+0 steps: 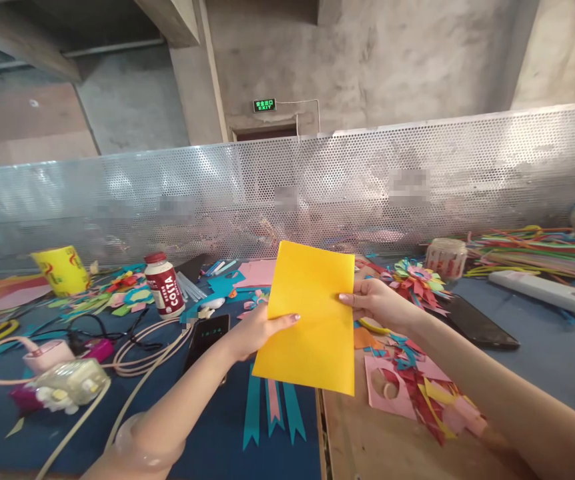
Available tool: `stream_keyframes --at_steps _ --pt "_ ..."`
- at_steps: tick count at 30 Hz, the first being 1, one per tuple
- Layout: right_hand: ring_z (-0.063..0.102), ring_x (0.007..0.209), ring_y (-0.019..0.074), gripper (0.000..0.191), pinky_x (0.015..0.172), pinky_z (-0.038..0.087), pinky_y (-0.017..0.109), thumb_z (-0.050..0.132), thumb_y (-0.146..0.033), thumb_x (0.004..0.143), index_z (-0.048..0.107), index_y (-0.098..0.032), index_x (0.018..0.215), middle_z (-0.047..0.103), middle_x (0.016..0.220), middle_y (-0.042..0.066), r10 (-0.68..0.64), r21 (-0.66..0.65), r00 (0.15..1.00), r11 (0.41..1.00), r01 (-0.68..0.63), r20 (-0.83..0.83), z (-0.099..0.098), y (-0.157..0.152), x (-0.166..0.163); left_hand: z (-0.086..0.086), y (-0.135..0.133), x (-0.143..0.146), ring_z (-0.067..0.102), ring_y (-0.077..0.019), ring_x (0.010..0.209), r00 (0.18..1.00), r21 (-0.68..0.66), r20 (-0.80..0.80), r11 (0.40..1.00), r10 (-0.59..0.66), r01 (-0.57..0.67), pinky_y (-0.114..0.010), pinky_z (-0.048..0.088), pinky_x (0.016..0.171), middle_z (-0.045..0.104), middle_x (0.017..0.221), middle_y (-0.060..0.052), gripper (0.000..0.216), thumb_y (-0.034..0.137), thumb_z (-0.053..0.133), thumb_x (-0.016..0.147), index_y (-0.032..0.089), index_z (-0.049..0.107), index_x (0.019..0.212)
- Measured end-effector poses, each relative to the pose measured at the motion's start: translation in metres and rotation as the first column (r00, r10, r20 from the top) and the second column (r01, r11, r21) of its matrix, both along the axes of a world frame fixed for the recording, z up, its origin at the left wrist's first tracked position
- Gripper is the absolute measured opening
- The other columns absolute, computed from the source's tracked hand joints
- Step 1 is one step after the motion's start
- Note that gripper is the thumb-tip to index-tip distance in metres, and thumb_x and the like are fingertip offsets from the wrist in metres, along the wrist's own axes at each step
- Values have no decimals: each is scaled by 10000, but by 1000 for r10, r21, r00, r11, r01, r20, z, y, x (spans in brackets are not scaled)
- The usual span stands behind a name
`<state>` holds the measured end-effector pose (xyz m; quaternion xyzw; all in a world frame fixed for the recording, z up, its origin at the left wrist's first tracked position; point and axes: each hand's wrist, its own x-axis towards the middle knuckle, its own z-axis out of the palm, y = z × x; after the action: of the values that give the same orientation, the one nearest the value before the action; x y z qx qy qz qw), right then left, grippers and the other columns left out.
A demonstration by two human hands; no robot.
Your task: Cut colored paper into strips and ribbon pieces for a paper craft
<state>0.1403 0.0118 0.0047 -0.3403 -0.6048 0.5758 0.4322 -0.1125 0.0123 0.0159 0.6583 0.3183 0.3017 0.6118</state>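
Observation:
A sheet of yellow paper (312,320) is held up in front of me, above the table. My left hand (255,330) pinches its left edge, thumb on the near face and fingers behind. On the opposite edge, higher up, my right hand (367,303) grips the same sheet with the thumb in front. Below the sheet, blue and pink paper ribbons (273,407) with notched ends lie on the blue tabletop; their upper parts are hidden. A black phone (207,340) lies partly behind my left hand.
Left are a red-and-white bottle (164,285), a yellow container (62,270), cables and a power plug (72,383). Right are paper scraps (417,387), a paper flower (415,280), a glass jar (446,259), a dark tablet (477,323) and a white power strip (547,291). A perforated metal screen (357,180) stands behind.

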Motion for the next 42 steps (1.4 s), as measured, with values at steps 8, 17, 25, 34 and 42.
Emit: stream_keyframes --at_steps 8,17,25,34,42 --pt "641 756 176 259 732 515 321 634 -344 739 664 -166 925 677 889 90 -11 -5 999 1000 10 -35 4 -6 -2 -1 2 -1 570 -286 1048 1000 -10 7 1000 -18 18 -416 464 874 560 1218 -136 497 299 634 753 163 508 1215" --pt "422 440 73 324 402 313 201 534 -463 780 532 -173 634 471 511 -32 -686 336 716 649 682 -129 18 -10 -13 9 14 -24 630 -252 929 992 -144 -61 985 -108 98 -350 500 791 629 1110 -122 385 252 640 738 150 579 1104" --pt "266 393 46 389 393 159 220 464 -349 814 480 -158 475 348 426 -54 -230 218 971 946 239 -66 25 -79 -72 3 20 -32 648 -213 861 912 -223 -254 937 -322 269 -319 500 778 668 1038 -55 364 251 674 695 196 623 1051" --pt "239 315 47 296 366 143 220 430 -273 780 555 -135 550 337 329 -69 139 -45 989 989 -141 -45 -37 -81 -101 -11 24 -27 655 -212 765 737 -300 -429 852 -522 429 -299 516 670 707 857 5 320 349 708 642 231 671 937" --pt "218 309 47 278 378 138 224 416 -255 760 546 -135 545 346 323 -69 34 -89 973 995 -55 -226 -41 -73 -102 -16 28 -29 660 -202 746 717 -314 -442 842 -539 439 -285 522 655 706 868 -10 295 344 698 657 226 672 926"
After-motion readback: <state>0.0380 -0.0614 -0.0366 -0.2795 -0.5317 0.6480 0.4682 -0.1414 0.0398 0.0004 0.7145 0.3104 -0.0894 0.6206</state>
